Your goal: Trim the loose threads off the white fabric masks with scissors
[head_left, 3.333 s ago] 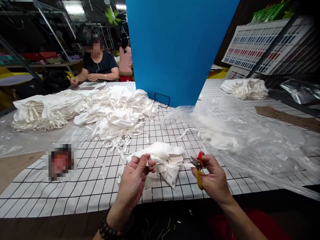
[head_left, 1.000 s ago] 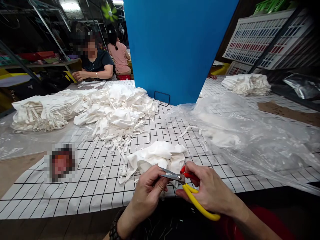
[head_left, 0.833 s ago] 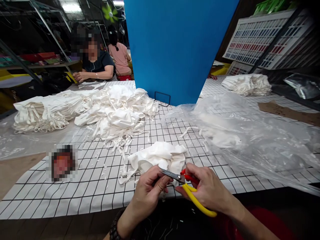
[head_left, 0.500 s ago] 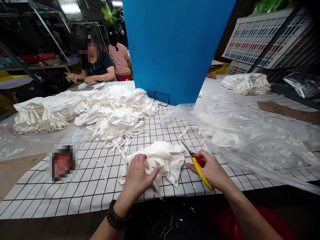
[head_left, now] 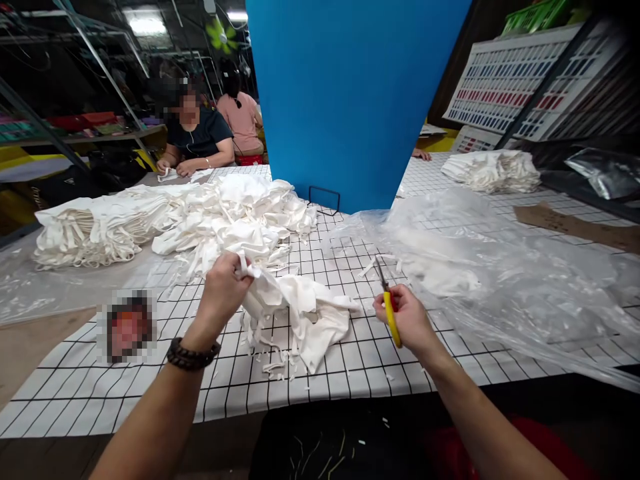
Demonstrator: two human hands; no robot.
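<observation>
A crumpled piece of white cloth (head_left: 320, 320) lies before me on the grid-patterned tablecloth (head_left: 240, 387). My left hand (head_left: 225, 283) pinches one edge of it and holds that edge raised off the table, with the rest trailing down to the right. Small white scraps (head_left: 280, 367) are scattered beneath and beside it. To the right of the cloth, my right hand (head_left: 407, 313) is wrapped around yellow-and-red-handled scissors (head_left: 389, 310). Their blades point up and away from me, apart from the cloth; whether they are parted is too small to tell.
White cloth pieces (head_left: 225, 213) are heaped at the back left. A blue panel (head_left: 355, 100) stands at the middle back. Clear plastic sheeting (head_left: 480, 267) covers the right side, with another white stack (head_left: 495, 170) behind. A person (head_left: 200, 140) works across the table.
My left hand has gone from lying on the cloth to gripping its edge, lifting it up and to the left. My right hand and the scissors have shifted slightly, blades now more upright.
</observation>
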